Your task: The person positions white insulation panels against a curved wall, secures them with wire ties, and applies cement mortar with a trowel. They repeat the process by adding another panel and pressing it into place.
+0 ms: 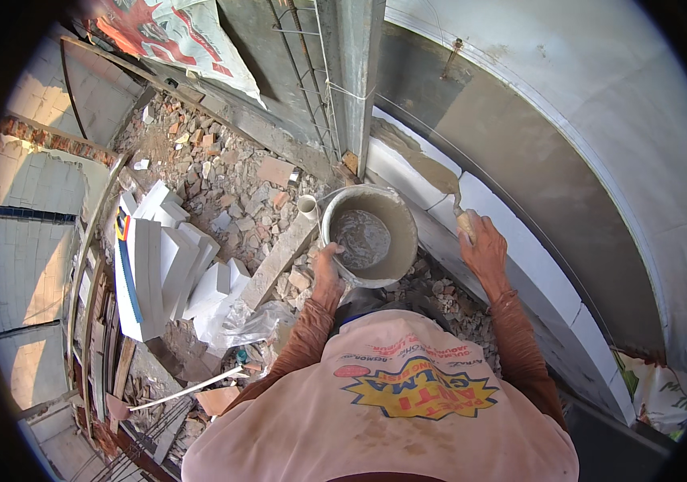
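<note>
My left hand (328, 275) grips the near left rim of a round grey bucket (399, 245), its mouth tipped toward me. Wet grey mortar (362, 239) lies in the bottom. My right hand (485, 255) is closed around the wooden handle of a trowel (464, 223), whose metal end points away from me. Just past the trowel, a layer of wet mortar (424, 163) coats the top of a course of white blocks (492, 210). The bucket hangs close in front of my body, left of this low wall.
Broken brick and rubble (227, 181) cover the ground. White blocks (173, 257) are stacked at left, with a blue handsaw (126, 265) on them. A plank (279, 261) lies beside the bucket. Ahead stand a metal post (351, 80) and rebar (303, 72); a string runs along the wall.
</note>
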Available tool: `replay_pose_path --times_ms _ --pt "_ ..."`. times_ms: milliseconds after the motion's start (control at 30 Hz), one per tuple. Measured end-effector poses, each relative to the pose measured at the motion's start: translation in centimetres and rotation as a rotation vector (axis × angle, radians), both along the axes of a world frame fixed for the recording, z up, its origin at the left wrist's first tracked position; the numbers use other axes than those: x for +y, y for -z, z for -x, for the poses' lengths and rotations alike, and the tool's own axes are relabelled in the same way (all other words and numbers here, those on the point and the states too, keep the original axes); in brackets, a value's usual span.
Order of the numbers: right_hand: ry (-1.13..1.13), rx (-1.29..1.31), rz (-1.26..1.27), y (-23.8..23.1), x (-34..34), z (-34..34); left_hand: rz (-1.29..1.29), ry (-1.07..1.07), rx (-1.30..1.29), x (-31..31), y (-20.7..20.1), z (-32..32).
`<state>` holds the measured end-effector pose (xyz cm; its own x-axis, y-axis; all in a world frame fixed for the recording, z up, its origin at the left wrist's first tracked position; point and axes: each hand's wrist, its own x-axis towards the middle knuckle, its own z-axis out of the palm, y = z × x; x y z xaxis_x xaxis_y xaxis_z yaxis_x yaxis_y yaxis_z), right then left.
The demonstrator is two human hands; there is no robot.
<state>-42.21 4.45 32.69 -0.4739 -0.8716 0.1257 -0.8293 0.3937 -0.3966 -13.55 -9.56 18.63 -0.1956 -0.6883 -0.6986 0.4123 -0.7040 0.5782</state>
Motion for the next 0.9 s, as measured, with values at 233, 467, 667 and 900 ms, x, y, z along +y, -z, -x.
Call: replay_pose_path --times_ms 233,467,667,900 --pt "-0.221 0.147 -0.317 3.1 0.0 -4.1 0.048 0.054 0.014 0.1 -1.5 2.3" --pt "-0.157 -0.432 -0.415 5.8 -0.1 -3.6 0.03 0.079 0.005 0.6 -2.4 3.5" --pt "0.073 -1.182 -0.436 3.8 3.2 -1.1 0.003 0.142 0.116 0.5 -2.0 3.5" --pt "0.251 -0.865 -0.064 -0.4 5.0 2.0 -0.02 0.125 0.011 0.4 -1.5 3.7"
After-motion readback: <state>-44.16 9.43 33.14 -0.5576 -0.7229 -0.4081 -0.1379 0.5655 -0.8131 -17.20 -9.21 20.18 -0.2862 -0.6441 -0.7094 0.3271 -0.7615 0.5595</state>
